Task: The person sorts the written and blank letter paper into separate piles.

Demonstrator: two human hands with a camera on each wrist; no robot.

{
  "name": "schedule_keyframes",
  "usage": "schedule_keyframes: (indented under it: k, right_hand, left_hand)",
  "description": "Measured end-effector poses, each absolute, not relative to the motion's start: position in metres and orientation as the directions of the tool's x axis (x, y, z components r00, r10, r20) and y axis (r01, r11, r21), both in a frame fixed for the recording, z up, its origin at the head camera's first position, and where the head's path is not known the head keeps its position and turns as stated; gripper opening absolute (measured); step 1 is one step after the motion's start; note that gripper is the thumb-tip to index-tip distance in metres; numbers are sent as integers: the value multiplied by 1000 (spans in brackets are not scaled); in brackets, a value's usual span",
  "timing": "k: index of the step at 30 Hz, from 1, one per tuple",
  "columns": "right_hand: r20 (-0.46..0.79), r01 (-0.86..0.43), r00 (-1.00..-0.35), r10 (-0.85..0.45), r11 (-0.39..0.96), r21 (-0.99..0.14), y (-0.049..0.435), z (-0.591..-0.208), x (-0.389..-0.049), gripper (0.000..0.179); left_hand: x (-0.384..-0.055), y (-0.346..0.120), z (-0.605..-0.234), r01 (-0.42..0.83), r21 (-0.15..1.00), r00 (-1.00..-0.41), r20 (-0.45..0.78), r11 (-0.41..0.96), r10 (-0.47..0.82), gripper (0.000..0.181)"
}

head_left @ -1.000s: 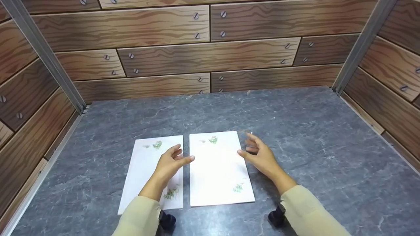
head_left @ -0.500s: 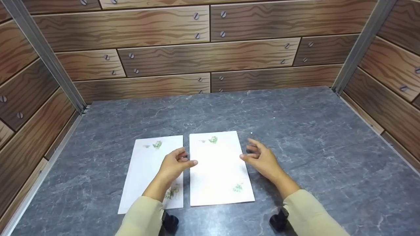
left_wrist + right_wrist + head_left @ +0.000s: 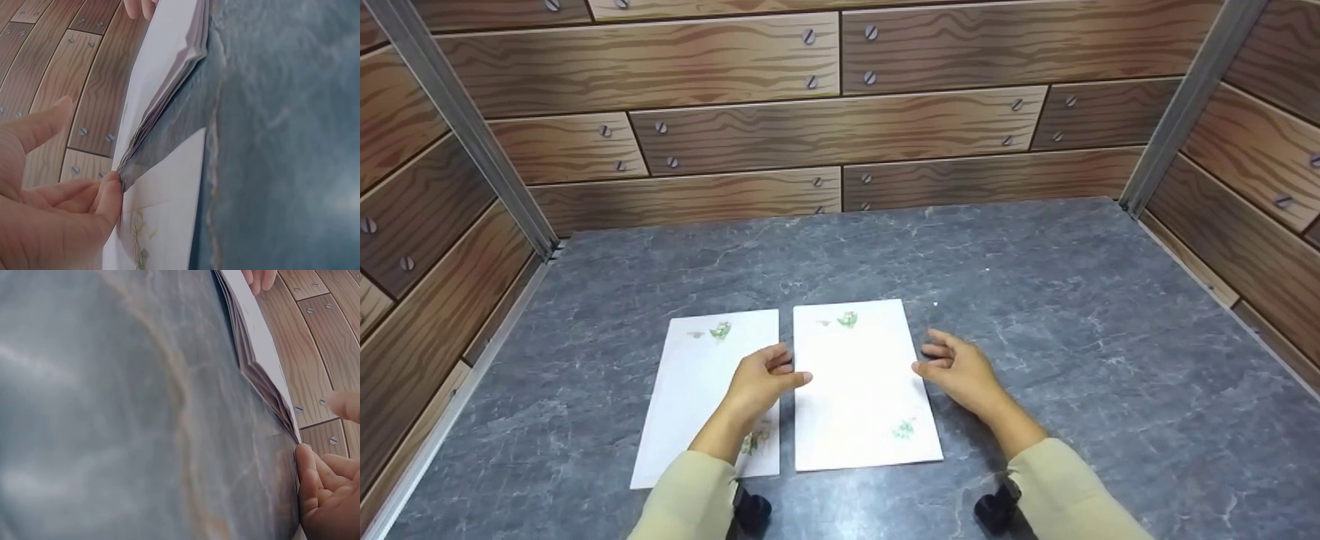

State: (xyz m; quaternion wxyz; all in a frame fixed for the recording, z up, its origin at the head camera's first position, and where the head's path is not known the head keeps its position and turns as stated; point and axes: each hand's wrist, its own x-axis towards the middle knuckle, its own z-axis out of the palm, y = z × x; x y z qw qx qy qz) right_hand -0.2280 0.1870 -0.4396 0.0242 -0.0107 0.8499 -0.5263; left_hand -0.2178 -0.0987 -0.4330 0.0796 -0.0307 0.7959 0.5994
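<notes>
A stack of white paper sheets (image 3: 855, 405) with green plant prints lies on the table in front of me. Its layered edges show in both wrist views. To its left is a single-looking white sheet (image 3: 694, 390) with similar prints, partly under my left hand (image 3: 757, 386) in the head view. That hand's fingertips (image 3: 112, 185) are at the stack's left edge, thumb raised apart. On the other side, my right hand (image 3: 964, 379) has its fingertips (image 3: 305, 458) at the right edge, and its thumb is likewise lifted away from the fingers.
The table (image 3: 1072, 300) has a dark grey marbled top. Wood-plank-patterned walls (image 3: 735, 67) rise at the back and sides, with grey metal posts (image 3: 1170, 112) in the corners. A narrow strip of table separates the stack from the left sheet.
Both hands have come slightly toward me along the stack's sides. The left hand has also shifted right, up to the stack's left edge. The papers look the same.
</notes>
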Motion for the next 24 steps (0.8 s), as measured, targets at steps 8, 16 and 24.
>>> schedule_keyframes:
  k: [8,16,24]
  right_hand:
    - [-25,7,-999,-34,456,-890,184,-440,-229,61]
    - [-25,2,-998,-50,425,-905,182,-441,-229,60]
    - [-8,-5,-999,-31,386,-923,183,-443,-229,58]
  left_hand:
    - [-219,-95,-434,-162,953,-984,-175,257,28,66]
    - [-217,-97,-434,-156,962,-985,-170,224,44,61]
    - [-214,-99,-433,-137,973,-988,-149,186,51,56]
